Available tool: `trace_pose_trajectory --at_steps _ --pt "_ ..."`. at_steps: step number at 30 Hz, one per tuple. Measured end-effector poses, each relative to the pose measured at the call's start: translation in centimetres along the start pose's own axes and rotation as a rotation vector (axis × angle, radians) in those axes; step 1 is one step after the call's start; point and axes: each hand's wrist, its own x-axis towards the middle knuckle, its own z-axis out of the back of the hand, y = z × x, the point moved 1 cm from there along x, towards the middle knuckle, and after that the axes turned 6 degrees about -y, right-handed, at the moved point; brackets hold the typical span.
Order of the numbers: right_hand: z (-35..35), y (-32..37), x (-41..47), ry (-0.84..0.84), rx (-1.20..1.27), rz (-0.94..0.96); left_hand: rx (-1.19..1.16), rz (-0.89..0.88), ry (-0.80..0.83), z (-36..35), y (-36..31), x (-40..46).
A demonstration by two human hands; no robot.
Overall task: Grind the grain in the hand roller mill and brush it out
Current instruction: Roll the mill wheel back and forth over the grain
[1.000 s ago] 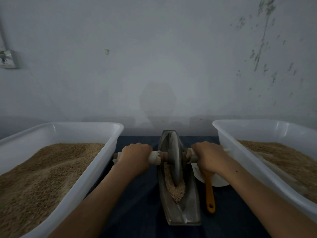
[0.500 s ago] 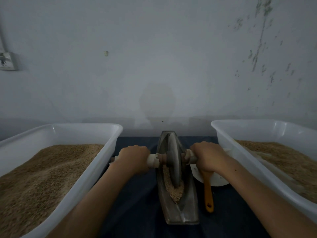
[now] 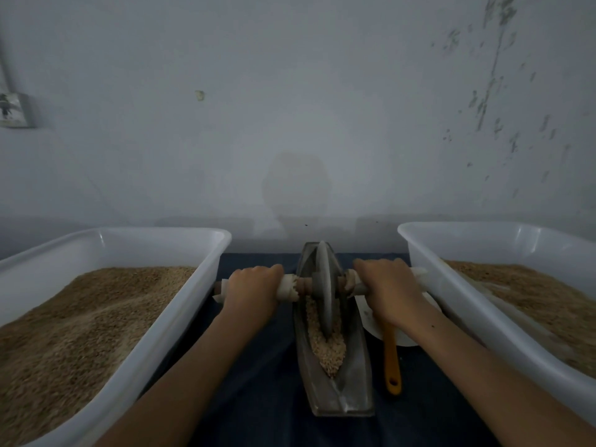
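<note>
Left hand (image 3: 253,290) and right hand (image 3: 385,287) are each gripping one end of the axle handle (image 3: 303,285), fingers curled round it. Grinding wheel (image 3: 323,288) is standing upright in the metal trough (image 3: 351,375) at bench centre, sitting in the grain (image 3: 327,348). Orange brush handle (image 3: 392,359) is lying just right of the trough. Two white tubs (image 3: 180,304) of grain are flanking the mill.

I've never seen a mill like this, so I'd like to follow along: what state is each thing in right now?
Left hand: grips the axle handle.
Right hand: grips the other handle.
Wheel: upright in the trough.
Trough: holds grain.
Grain: piled at the near side of the wheel.
Left tub: filled with grain.
Right tub: partly filled.
Orange-handled brush: lying unused.
</note>
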Motion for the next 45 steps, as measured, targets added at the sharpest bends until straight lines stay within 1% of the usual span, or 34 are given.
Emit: trace_pose_trajectory --at_steps 3,5,8,11,13,15,19,21,24,27,32,35,38,43,45 --pt "0.5 -0.1 0.1 0.071 0.022 0.003 0.005 0.0 0.068 0.3 0.1 0.1" --pt "0.9 -0.2 0.2 0.136 0.019 0.009 0.007 -0.004 0.159 0.6 0.3 0.3" --pt "1.4 -0.3 0.4 0.282 0.013 0.007 0.013 -0.017 0.308 1.0 0.4 0.4" --pt "1.6 -0.4 0.4 0.364 0.021 0.001 0.018 -0.009 0.367 1.2 0.4 0.5" --pt "1.5 -0.3 0.4 0.355 0.024 -0.008 0.018 -0.006 0.344 1.1 0.4 0.6" --pt "1.4 -0.3 0.3 0.296 0.033 -0.011 0.01 -0.006 0.283 0.9 0.3 0.6" --pt "0.7 0.0 0.1 0.082 0.019 0.003 -0.01 -0.011 0.087 0.3 0.4 0.3" --pt "0.2 0.0 0.0 0.004 -0.01 0.013 -0.009 -0.035 0.008 -0.1 0.5 0.3" --pt "0.2 0.0 0.0 0.011 -0.002 0.022 -0.017 -0.041 -0.004 -0.2 0.5 0.2" --pt "1.0 -0.2 0.1 0.139 0.017 0.026 -0.011 -0.03 0.105 0.2 0.6 0.3" --pt "2.2 -0.2 0.3 0.362 0.023 0.031 -0.048 -0.042 0.381 0.9 1.1 0.7" --pt "2.4 -0.1 0.3 0.398 0.02 0.029 -0.062 -0.038 0.423 1.0 1.1 0.6" --pt "2.1 0.0 0.2 0.339 0.015 0.022 -0.03 -0.027 0.365 0.8 0.9 0.6" --pt "1.0 0.1 -0.1 0.114 0.011 -0.005 0.014 -0.018 0.054 0.2 0.3 0.3" --pt "0.7 0.0 -0.1 0.041 -0.019 -0.003 0.021 -0.025 -0.014 0.0 0.1 0.2"
